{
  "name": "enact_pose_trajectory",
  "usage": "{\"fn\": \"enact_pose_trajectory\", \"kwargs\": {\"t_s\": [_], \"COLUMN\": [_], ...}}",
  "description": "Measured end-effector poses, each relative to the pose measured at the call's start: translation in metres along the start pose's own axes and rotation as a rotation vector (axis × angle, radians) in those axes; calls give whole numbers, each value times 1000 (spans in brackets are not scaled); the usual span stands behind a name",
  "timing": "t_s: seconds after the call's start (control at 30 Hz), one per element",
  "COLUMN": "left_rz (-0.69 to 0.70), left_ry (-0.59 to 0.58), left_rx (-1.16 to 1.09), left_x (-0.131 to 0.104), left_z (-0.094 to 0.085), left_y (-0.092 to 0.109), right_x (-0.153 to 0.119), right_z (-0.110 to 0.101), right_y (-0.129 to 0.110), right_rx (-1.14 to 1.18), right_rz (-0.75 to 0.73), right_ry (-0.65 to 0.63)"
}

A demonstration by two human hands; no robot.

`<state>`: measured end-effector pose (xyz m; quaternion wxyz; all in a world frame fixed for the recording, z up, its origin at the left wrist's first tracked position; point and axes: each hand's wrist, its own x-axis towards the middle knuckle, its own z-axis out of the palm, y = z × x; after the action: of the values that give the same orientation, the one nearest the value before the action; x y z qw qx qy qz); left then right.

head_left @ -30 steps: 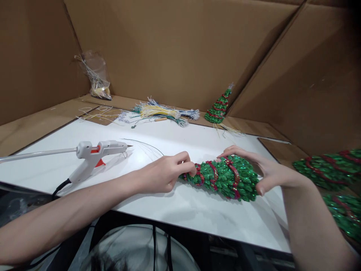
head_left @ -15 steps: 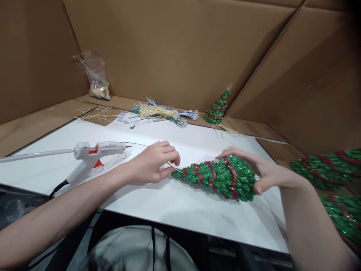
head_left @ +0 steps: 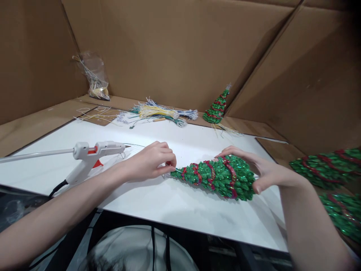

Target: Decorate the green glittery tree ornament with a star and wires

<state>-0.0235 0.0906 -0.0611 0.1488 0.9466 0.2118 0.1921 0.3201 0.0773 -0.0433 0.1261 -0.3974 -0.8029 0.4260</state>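
A green Christmas tree ornament with red glittery garland lies on its side on the white board, its tip to the left. My right hand is wrapped round its wide base, thumb on the near side. At the narrow tip, my left hand pinches a thin wire, thumb and index finger pressed together. That wire trails off to the left behind the hand. A pale silvery piece shows just below the left fingertips at the tip of the tree.
A white hot glue gun with a glue stick stands left of my left hand. Farther back lie wire bundles, a clear plastic bag and a small finished tree. More trees lie at the right, beside cardboard walls.
My left hand has shifted slightly left, and its thumb has risen toward the index finger, uncovering the silvery piece at the tip. My right hand and the tree have hardly moved.
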Motion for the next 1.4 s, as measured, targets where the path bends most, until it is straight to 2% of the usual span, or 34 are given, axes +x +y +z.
{"fn": "enact_pose_trajectory", "kwargs": {"t_s": [0.47, 0.73, 1.1, 1.4], "left_rz": [32, 53, 7, 71], "left_ry": [41, 36, 20, 31], "left_rx": [-10, 67, 59, 52], "left_x": [0, 5, -1, 3], "left_z": [3, 7, -4, 3], "left_y": [0, 8, 0, 3], "right_x": [-1, 2, 2, 3], "right_z": [-1, 1, 1, 1], "right_y": [0, -3, -3, -3], "right_rx": [11, 3, 10, -5], "right_rz": [-1, 3, -1, 2], "right_ry": [-4, -14, -18, 1]}}
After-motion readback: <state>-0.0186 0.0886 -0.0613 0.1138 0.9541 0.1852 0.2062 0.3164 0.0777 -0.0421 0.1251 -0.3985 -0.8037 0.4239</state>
